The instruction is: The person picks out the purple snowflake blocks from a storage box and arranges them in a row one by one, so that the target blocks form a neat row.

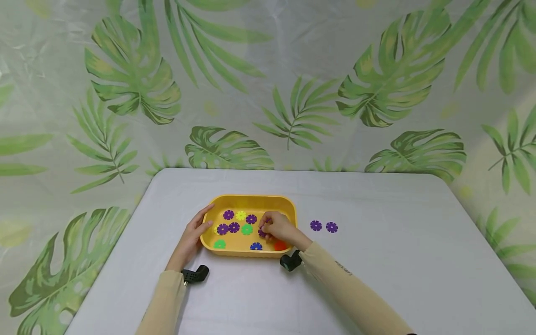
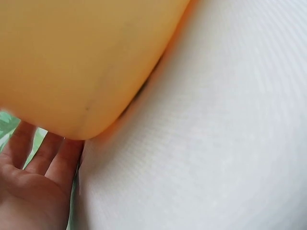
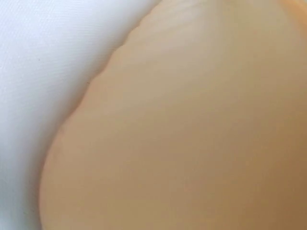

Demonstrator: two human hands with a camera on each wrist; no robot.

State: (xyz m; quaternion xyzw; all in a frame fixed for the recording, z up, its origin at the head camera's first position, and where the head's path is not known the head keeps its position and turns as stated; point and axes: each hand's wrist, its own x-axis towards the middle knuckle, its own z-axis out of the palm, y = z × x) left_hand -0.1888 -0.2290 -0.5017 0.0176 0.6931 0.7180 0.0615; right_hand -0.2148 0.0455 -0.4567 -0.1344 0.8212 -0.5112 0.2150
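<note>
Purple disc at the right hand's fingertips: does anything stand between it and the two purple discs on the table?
Yes, the right wall of the yellow tray. The purple disc is at the right hand, inside the tray; the two discs are on the table, beyond that wall. Besides the hand, nothing else visible is between.

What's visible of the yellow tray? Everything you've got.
The yellow tray is a shallow, open-topped rectangle with rounded corners and a raised rim. It looks like smooth plastic. It sits open side up on the white table, long side across, holding notched discs in several colours. The left hand holds its left end, thumb at the rim. The right hand reaches inside; whether it touches the tray is unclear.
</note>
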